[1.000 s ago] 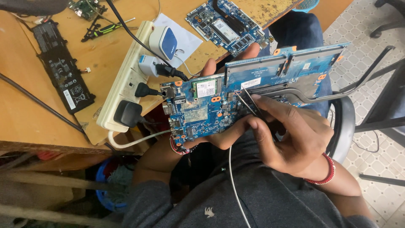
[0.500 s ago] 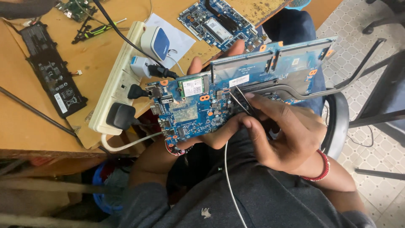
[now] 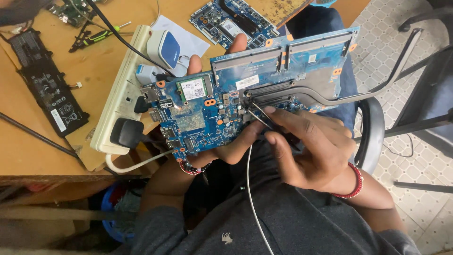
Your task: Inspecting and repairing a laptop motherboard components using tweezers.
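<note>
Left hand cradles the blue board from beneath to steady it, while the right hand pinches a thin black tool onto its middle

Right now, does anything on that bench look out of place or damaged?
Nothing looks broken. The odd part is the white power strip: it lies askew at the wooden bench edge. The left hand holds the blue circuit board off the bench while the right hand works a thin black tool on it.

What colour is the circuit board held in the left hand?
Blue, with orange rings at its screw holes; the circuit board shows plainly in the head view.
</note>
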